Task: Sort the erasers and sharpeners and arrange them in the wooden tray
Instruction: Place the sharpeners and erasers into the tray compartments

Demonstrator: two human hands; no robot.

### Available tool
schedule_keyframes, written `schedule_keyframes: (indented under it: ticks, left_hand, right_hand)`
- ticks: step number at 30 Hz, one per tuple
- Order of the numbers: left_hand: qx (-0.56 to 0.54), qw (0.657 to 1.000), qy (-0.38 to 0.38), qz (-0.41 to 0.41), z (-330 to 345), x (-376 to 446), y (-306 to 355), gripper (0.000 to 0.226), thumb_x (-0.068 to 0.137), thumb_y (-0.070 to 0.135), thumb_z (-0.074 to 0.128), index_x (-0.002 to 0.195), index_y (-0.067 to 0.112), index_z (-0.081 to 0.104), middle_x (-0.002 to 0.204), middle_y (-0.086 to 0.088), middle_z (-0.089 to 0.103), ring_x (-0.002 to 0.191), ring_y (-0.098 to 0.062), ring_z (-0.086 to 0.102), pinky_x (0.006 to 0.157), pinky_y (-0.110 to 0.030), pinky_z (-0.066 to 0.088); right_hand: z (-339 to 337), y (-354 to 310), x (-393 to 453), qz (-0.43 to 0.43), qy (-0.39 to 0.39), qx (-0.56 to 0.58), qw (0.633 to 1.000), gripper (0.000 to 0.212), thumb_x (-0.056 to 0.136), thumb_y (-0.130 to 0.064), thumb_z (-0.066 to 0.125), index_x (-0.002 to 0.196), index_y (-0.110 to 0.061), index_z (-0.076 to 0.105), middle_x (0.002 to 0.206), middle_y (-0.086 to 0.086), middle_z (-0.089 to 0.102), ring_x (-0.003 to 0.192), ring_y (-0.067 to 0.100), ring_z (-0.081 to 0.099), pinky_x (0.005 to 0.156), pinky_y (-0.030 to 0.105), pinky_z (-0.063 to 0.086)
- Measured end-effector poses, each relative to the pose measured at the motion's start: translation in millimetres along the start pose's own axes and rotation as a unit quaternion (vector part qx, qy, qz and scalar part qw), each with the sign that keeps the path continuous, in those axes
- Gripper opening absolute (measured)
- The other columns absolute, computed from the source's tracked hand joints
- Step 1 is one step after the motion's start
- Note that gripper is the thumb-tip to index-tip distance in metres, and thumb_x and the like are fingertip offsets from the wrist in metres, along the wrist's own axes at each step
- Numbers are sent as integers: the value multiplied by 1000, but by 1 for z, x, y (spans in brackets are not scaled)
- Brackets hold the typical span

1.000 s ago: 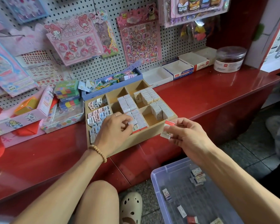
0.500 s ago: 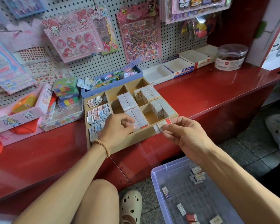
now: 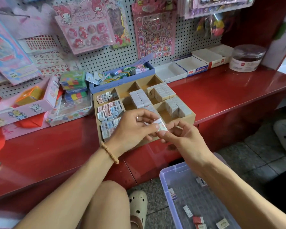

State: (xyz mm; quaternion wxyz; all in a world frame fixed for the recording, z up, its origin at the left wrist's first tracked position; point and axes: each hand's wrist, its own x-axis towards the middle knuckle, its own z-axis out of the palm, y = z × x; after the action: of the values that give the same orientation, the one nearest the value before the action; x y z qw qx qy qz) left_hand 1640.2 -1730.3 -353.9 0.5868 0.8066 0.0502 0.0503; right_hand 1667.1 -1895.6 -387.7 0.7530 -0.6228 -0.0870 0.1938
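The wooden tray [image 3: 192,114] sits on the red counter, divided into compartments. Small pastel sharpeners [image 3: 108,109] fill its left compartments; white wrapped erasers [image 3: 162,93] stand in rows in the middle and right ones. A white eraser [image 3: 161,125] is held over the tray's front edge, pinched between my left hand [image 3: 132,128] and my right hand [image 3: 185,139], whose fingertips meet on it. My left hand hides the tray's front middle compartment.
A clear plastic bin [image 3: 165,179] with several loose erasers stands on the floor at lower right. Stationery boxes [image 3: 73,90] and a blue box [image 3: 122,80] crowd the tray's left and back. Empty white boxes [image 3: 170,71] and a round jar [image 3: 247,57] line the pegboard wall.
My right hand brought the eraser leftwards to the tray's front edge. My left hand lifted off the erasers in the tray and now pinches the same eraser.
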Motion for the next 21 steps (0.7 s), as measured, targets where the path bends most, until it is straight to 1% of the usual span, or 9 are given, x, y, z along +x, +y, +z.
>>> schedule_keyframes:
  ticks: [3,5,7,9,10,12,14,16,21]
  left_hand:
    - [26,999,-31,-9,-21,2,6,27,82,-10,69,98,13,69,80,-8,63,63,-23,69,57,-26,58]
    - [88,996,-33,6,-39,9,9,25,82,-8,69,97,12,70,83,-7,63,64,-22,68,61,-28,57]
    - [205,978,-10,42,-58,23,7,22,80,1,74,92,18,72,85,-3,66,62,-10,65,63,-29,54]
    - [296,953,2,59,-72,39,3,18,78,9,76,88,23,71,84,2,68,57,4,58,62,-22,50]
    - [328,943,1,62,-76,47,0,16,79,11,76,88,23,71,83,4,68,57,6,57,62,-19,47]
    - [370,927,-3,62,-76,60,-7,16,80,13,74,90,24,68,81,8,65,63,4,56,65,-19,49]
    - [393,917,-12,63,-74,71,-15,17,80,14,74,91,25,66,80,10,63,71,-4,59,75,-29,54]
    - [404,912,-16,73,-70,78,-22,16,79,15,74,90,23,66,80,11,65,76,-10,62,79,-35,56]
    - [414,901,-6,127,-63,82,-34,10,74,15,74,80,19,68,81,4,68,79,-17,64,76,-36,56]
  right_hand:
    - [12,-1,5,-8,-11,-54,998,20,87,-7,74,96,5,60,87,29,67,72,23,60,65,33,50]
    - [13,-3,6,-9,-5,-90,996,14,89,-11,72,95,-2,64,79,20,65,72,21,60,61,26,51]
    - [6,-7,5,-13,18,-120,993,10,91,-12,71,95,-5,66,78,8,65,72,17,60,56,19,50]
    - [-5,-10,2,-16,45,-145,988,5,91,-13,70,91,-8,68,75,6,66,71,16,62,59,21,51]
    - [-12,-10,0,-14,57,-154,986,5,91,-13,70,89,-9,69,74,5,66,70,16,63,63,25,51]
    - [-23,-8,-4,-8,76,-170,982,7,91,-15,71,88,-9,69,72,4,66,68,14,63,67,29,52]
    - [-30,-5,-7,2,95,-185,978,8,91,-15,71,88,-8,69,72,5,65,67,13,63,64,26,54]
    - [-35,-2,-8,7,108,-201,974,7,90,-16,71,87,-10,70,73,6,66,68,13,64,60,22,55]
    - [-42,7,-8,9,128,-238,963,5,90,-19,71,85,-17,71,70,0,70,70,13,69,62,26,55]
